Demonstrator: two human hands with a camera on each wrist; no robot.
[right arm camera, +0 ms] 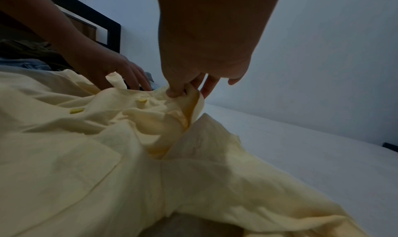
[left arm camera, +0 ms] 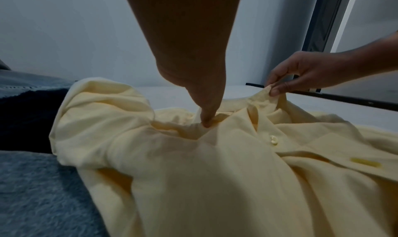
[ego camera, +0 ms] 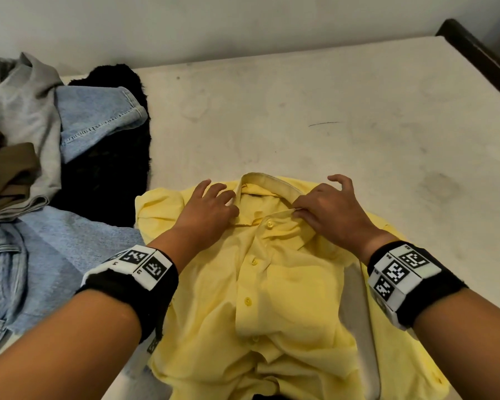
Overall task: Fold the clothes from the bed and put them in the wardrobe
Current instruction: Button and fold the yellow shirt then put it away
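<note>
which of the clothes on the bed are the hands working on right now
The yellow shirt, spread out buttoned-side up; the right hand pinches its collar, the left hand rests there. The other clothes lie piled left, untouched.

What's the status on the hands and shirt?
Left hand pressing collar down. Right hand pinching collar. Yellow shirt flat, unfolded. Nothing in the way.
</note>
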